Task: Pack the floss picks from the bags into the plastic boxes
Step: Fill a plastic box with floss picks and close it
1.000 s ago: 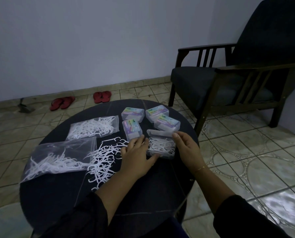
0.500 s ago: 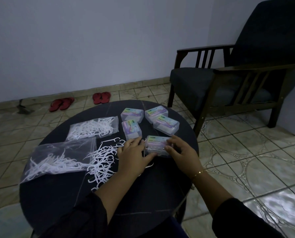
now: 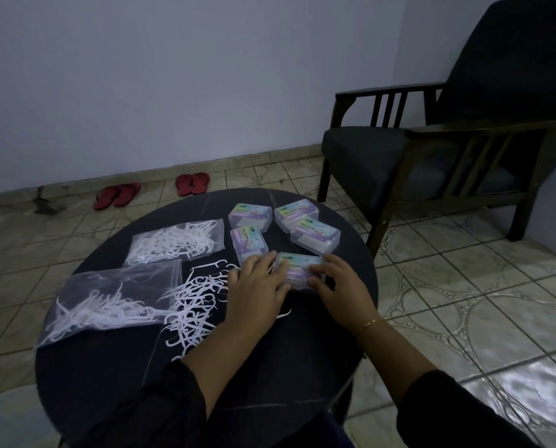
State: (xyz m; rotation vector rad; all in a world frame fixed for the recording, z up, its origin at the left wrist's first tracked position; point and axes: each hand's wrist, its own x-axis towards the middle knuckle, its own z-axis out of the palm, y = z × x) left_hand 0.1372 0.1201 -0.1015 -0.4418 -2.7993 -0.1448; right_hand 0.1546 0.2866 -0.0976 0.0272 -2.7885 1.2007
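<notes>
Here, on the round dark tabletop (image 3: 108,367), the leftmost bag (image 3: 115,295) lies flat with picks inside, and a second bag (image 3: 176,242) behind it looks fuller. Between the bags and the hands sprawls a loose heap of floss picks (image 3: 196,302), not yet boxed. The left hand (image 3: 257,289) presses its grip flat on the lid of the near box (image 3: 297,270); the right hand (image 3: 341,286) curls its grip round the box's right end. Four closed boxes (image 3: 315,236) cluster just behind. I'd say roughly halfway: the heap and both bags remain.
</notes>
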